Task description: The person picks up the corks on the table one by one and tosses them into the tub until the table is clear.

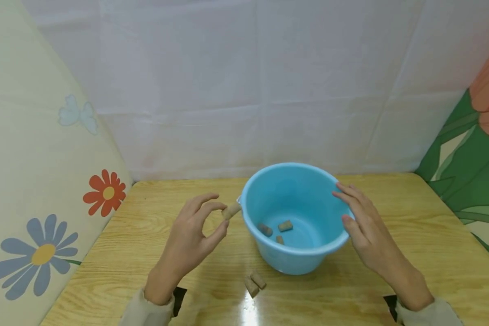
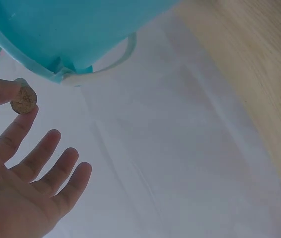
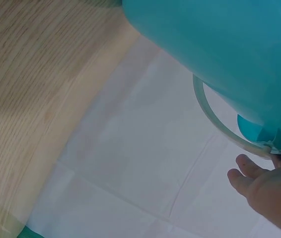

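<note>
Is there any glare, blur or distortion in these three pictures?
Head view: a bright glare patch lies on the table near the front edge, beside two corks; the rest is fairly sharp. Left wrist view: the bucket is soft, the cork in the left hand clearer. Right wrist view: the table edge bends, the right hand is blurred.

wooden table [image 1: 411, 235] | white backdrop [image 1: 248, 81] | floral cloths [image 1: 45, 181] at sides

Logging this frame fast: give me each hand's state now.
Left hand: pinches a cork between thumb and forefinger, beside the blue bucket.
Right hand: open, straight fingers resting against the bucket's rim.
</note>
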Demonstrator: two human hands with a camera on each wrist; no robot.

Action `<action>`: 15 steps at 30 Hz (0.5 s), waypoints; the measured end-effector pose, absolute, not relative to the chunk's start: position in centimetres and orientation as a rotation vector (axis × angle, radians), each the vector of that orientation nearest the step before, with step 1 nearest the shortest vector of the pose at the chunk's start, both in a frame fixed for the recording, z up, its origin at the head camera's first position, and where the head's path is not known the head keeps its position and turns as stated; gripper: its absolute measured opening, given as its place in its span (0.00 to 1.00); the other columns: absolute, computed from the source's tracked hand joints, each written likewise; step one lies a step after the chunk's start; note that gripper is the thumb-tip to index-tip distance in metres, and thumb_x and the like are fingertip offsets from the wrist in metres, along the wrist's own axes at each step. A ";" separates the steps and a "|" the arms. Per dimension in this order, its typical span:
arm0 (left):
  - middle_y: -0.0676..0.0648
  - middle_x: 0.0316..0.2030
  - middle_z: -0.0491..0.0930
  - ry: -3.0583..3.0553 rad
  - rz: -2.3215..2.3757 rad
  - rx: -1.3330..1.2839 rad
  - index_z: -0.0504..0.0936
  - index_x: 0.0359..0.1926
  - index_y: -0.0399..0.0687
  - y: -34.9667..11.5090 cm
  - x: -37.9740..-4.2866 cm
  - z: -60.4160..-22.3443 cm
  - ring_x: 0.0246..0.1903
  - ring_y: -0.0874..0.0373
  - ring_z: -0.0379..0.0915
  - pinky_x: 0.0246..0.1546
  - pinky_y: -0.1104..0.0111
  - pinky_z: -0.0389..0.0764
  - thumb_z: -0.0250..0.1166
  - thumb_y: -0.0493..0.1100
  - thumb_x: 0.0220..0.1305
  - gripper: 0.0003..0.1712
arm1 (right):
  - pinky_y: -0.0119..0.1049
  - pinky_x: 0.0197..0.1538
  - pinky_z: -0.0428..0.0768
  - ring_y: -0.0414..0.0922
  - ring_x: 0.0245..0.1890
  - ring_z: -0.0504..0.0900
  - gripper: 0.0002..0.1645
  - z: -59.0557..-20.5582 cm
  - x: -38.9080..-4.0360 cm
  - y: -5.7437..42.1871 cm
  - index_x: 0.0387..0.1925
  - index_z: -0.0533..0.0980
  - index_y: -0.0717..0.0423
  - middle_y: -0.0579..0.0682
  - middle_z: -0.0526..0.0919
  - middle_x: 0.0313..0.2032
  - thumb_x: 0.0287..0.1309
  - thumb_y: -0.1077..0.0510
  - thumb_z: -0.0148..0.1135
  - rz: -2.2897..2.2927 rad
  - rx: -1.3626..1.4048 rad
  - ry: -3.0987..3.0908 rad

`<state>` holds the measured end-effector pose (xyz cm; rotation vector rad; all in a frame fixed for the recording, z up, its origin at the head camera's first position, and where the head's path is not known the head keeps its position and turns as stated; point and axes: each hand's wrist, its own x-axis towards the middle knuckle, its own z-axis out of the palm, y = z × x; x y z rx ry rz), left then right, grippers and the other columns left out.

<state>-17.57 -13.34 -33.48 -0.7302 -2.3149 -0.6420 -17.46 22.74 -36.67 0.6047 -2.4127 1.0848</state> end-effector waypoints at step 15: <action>0.43 0.54 0.80 -2.307 -0.673 -0.829 0.83 0.47 0.48 -10.4 -18.7 -32.9 0.56 0.47 0.76 0.53 0.53 0.81 0.71 0.42 0.59 0.15 | 0.76 0.65 0.56 0.65 0.74 0.53 0.27 -36.7 -17.6 22.6 0.68 0.66 0.59 0.55 0.59 0.74 0.69 0.64 0.45 1.086 0.586 -2.440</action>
